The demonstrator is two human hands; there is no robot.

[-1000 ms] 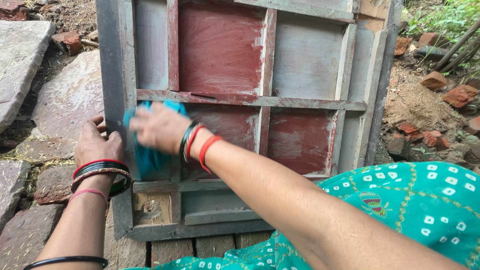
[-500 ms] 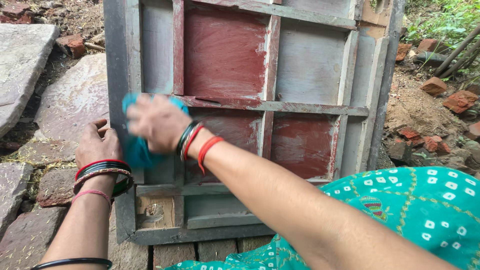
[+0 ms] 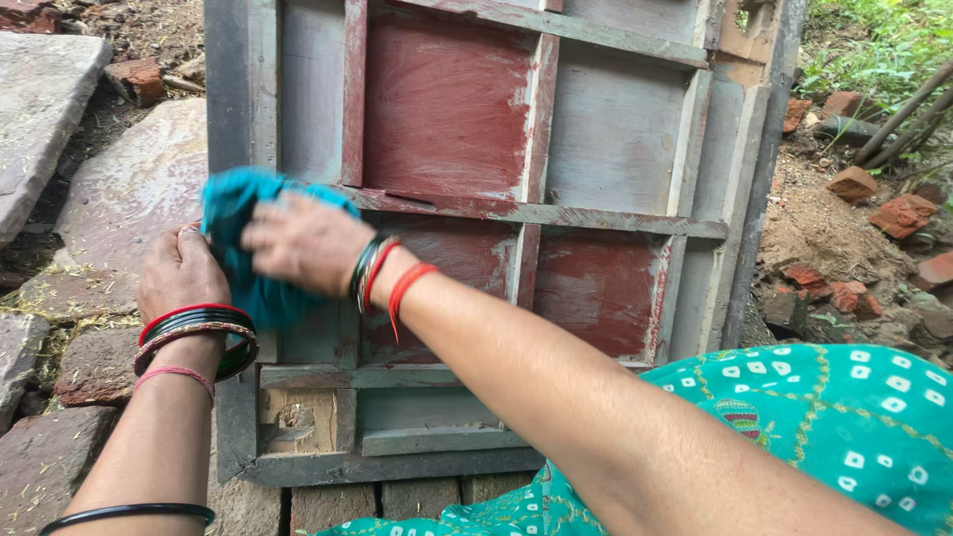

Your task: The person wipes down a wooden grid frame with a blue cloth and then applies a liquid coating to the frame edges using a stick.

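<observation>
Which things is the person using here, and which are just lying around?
In use: blue-green cloth in right hand; grey-and-red wooden panelled frame, steadied by left hand.
Lying about: broken red bricks; flat grey stone slabs; green plants.

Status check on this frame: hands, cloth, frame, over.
Right hand presses teal cloth on the wooden frame. Left hand grips the frame's left edge. Nothing in the way.

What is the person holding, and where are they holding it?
The right hand presses a bunched blue cloth against the wooden frame. The left hand grips the frame's left edge.
</observation>
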